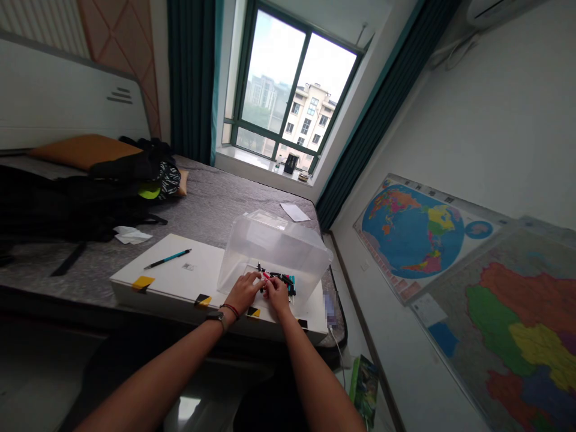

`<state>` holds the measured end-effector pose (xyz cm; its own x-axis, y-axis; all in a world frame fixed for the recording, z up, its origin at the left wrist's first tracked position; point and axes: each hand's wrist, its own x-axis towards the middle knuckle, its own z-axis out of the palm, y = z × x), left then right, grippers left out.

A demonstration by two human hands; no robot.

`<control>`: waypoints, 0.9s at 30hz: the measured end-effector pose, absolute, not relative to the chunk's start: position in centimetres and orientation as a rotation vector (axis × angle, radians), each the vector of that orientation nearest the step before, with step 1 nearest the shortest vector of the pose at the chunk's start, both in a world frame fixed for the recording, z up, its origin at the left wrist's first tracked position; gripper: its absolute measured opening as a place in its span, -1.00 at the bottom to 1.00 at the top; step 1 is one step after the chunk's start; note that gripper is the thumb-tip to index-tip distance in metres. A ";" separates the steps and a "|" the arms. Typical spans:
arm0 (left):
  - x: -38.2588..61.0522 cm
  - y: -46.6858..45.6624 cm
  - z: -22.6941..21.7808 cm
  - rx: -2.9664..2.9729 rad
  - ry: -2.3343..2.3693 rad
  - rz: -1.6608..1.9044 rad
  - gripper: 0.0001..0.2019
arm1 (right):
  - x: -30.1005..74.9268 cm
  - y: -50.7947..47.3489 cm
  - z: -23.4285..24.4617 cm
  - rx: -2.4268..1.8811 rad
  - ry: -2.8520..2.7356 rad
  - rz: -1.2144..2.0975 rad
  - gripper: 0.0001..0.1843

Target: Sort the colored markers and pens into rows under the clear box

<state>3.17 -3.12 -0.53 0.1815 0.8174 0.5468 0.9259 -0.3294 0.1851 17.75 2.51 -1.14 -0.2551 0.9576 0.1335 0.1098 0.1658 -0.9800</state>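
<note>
My left hand (pixel 245 291), with a watch and a red band at its wrist, reaches to the mouth of a clear plastic bin (pixel 281 246) tipped on its side. My right hand (pixel 276 293) is close against it, and the fingertips of both meet in a pinch. A small red piece (pixel 266 276) shows right at the fingertips; whether they hold it, I cannot tell. Just beyond the hands, a pile of black, red and teal pen-like pieces (pixel 288 279) lies inside the bin. A teal and black pen (pixel 168 258) rests on the white box (pixel 180 279) to the left.
The white box lies at the edge of a grey mattress (pixel 211 186). Dark bags (pixel 81 201) and a crumpled tissue (pixel 132 234) are at left, a white paper (pixel 294 212) behind the bin. A white cable (pixel 338 348) hangs at right by a green package (pixel 364 387).
</note>
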 end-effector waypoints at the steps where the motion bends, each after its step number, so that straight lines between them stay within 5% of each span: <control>1: 3.1 -3.1 -0.7 -2.283 -1.688 -0.865 -0.70 | 17.7 2.5 -1.1 -1.056 -1.559 1.206 -0.76; 14: 3.0 -2.9 -1.4 -2.481 -1.611 -1.108 -0.68 | 17.7 3.2 -1.4 -0.990 -1.253 1.410 -0.15; 23: 3.2 -3.0 -0.3 -2.180 -1.897 -0.803 -0.84 | 17.7 3.2 -1.9 -0.945 -1.212 1.408 -0.58; 27: 3.4 -3.4 0.1 -2.129 -1.909 -0.772 -0.83 | 17.7 3.0 -1.8 -0.959 -1.313 1.393 -0.57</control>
<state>3.39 -3.36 0.07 0.0411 0.8725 0.4869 0.9656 -0.1598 0.2049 17.65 3.01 -1.81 -0.2309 0.9706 0.0678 -0.1248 0.0395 -0.9914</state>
